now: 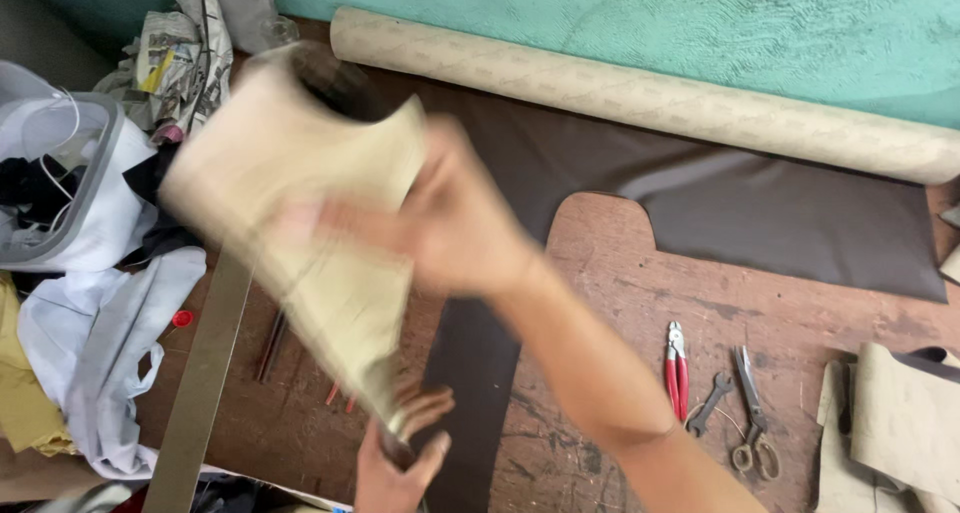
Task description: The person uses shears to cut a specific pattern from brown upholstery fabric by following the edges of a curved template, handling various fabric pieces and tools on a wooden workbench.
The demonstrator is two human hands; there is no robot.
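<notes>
A beige pattern piece (300, 203), blurred by motion, is held up over the wooden table (620, 273). My right hand (440, 223) grips it at its right side, near a dark curved cut-out at the top. My left hand (400, 453) pinches the narrow lower end of the same piece, close to the table's front edge. Beneath them lies a sheet of dark brown leather (760, 213), with a long strip of it running down under my hands.
A long cardboard roll (640, 93) lies along the teal wall. Red-handled pliers (677, 368), a small wrench (710, 403) and scissors (752, 413) sit at the right. More beige pieces (900, 423) lie far right. White cloth (90, 343), a plastic container and a metal ruler (200, 383) are at the left.
</notes>
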